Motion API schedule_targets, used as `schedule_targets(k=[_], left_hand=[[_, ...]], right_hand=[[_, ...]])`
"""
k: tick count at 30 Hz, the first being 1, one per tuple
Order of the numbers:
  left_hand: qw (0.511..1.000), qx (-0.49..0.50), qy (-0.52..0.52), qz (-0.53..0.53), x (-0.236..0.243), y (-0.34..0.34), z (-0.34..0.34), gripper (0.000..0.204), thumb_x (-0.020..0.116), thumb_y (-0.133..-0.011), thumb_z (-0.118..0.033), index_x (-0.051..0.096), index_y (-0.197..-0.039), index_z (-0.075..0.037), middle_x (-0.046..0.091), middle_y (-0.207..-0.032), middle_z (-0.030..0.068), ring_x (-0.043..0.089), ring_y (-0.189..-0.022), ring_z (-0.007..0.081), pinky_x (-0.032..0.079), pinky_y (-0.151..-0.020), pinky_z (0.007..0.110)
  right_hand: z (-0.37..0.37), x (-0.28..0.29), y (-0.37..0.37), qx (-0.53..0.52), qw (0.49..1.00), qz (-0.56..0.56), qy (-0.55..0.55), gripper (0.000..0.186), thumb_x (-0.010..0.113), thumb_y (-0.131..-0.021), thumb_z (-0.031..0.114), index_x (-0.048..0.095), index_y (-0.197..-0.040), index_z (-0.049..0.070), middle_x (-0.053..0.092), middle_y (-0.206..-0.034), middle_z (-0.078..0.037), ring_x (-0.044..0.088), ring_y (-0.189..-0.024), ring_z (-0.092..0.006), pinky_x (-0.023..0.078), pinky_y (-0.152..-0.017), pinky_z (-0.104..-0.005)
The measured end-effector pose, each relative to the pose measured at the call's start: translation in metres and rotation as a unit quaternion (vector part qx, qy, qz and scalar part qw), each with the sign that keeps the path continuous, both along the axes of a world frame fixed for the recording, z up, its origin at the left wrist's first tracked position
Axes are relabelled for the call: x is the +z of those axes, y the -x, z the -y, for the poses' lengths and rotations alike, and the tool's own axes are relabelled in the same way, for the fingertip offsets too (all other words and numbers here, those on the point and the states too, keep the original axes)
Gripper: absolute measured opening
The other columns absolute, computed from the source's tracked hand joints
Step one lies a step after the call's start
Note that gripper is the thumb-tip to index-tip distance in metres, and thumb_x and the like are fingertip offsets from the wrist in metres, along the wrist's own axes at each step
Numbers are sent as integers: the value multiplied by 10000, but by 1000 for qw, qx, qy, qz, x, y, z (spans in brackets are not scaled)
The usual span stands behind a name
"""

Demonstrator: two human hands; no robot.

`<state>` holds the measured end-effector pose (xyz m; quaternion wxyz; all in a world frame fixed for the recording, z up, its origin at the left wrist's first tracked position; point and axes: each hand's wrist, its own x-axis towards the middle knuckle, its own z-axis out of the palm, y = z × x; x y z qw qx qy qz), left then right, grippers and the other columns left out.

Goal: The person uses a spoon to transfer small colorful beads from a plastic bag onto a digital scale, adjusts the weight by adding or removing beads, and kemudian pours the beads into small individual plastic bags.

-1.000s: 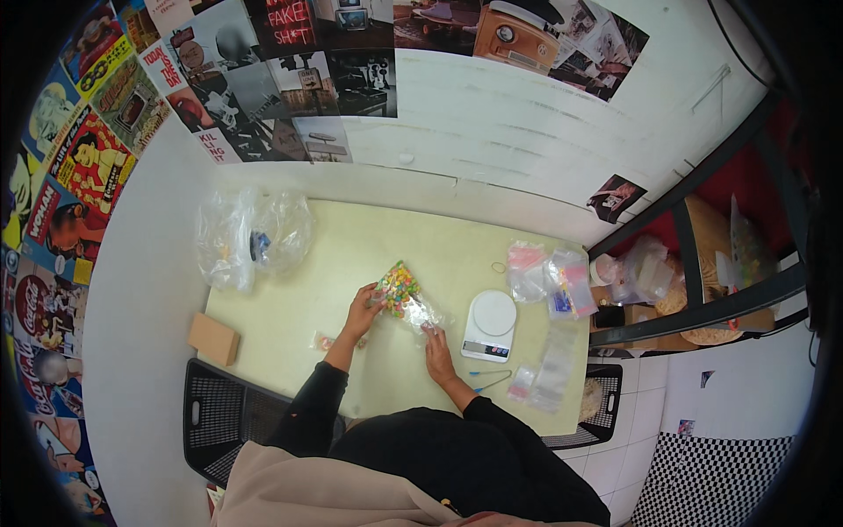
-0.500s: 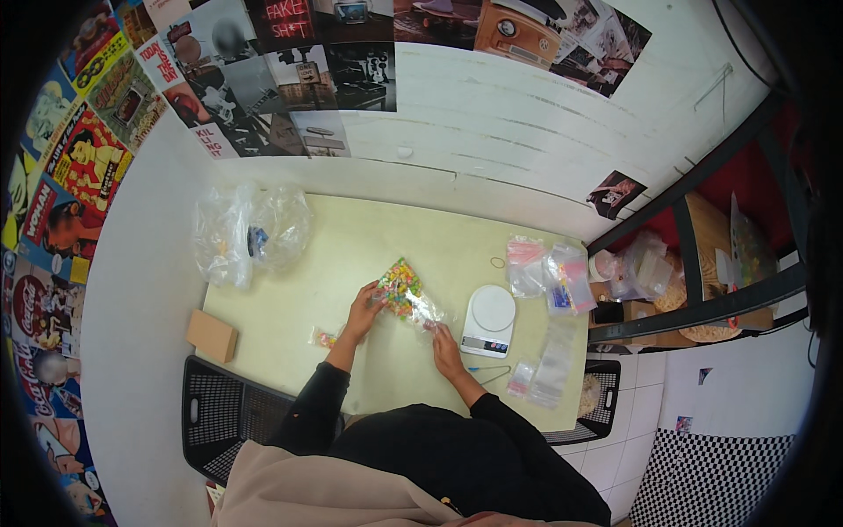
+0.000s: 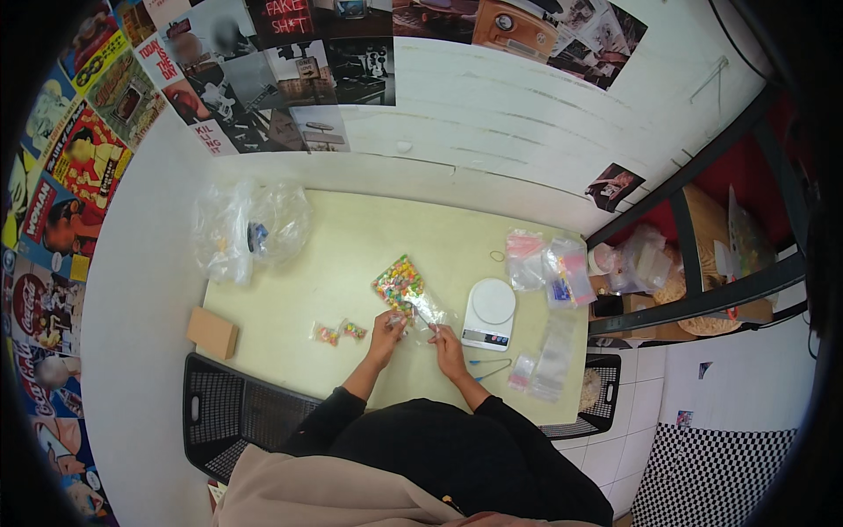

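Observation:
A clear bag of multicolored candy pieces [image 3: 399,279] lies diagonally on the table, its crumpled end toward me. My left hand [image 3: 384,339] is closed on clear plastic at its lower left; whether this is part of that bag or separate is unclear. My right hand [image 3: 446,350] pinches the bag's end, where a thin shiny strip shows. Two small candy packets [image 3: 327,335] lie left of my hands. A white digital scale [image 3: 491,303] stands to the right, with blue-handled tongs [image 3: 490,363] below it.
Puffy clear bags [image 3: 219,228] occupy the pale table's [image 3: 342,228] back left; a tan block [image 3: 213,332] is at its left edge. Flat plastic bags [image 3: 566,272] lie right. Black baskets [image 3: 224,395] flank the table below; a black-framed shelf [image 3: 702,299] holds packages at right.
My left hand has moved down and right from the candy bag's upper left to its lower end. A second small packet now shows. My right hand has shifted slightly.

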<state>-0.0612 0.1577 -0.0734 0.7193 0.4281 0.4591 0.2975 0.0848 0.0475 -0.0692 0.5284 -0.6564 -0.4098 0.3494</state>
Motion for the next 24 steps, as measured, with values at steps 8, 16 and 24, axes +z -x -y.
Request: schedule_targets(k=[8, 16, 24], left_hand=[[995, 22, 99, 18, 2, 8, 1, 381, 642, -917, -170, 495, -1254, -71, 553, -1189, 48, 549, -1078, 168, 525, -867, 349], [991, 13, 118, 70, -5, 6, 3, 321, 642, -918, -176, 544, -1211, -88, 599, -1119, 39, 580, -1021, 138, 521, -818, 303], [995, -20, 89, 34, 7, 7, 6, 306, 641, -916, -166, 551, -1191, -69, 608, -1097, 42, 584, -953, 124, 508, -795, 284]], right_hand=[[1, -7, -11, -109, 982, -155, -15, 300, 469, -1007, 173, 569, -1219, -14, 627, -1028, -114, 620, -892, -159, 489, -843, -276], [8, -2, -1, -108, 977, -176, 53, 338, 407, -1020, 226, 595, -1172, -10, 618, -895, -68, 564, -742, -108, 451, -692, -235], [18, -3, -23, -183, 944, -260, 90, 340, 409, -1004, 235, 622, -1097, -13, 618, -833, -53, 560, -683, -93, 443, -635, -223]])
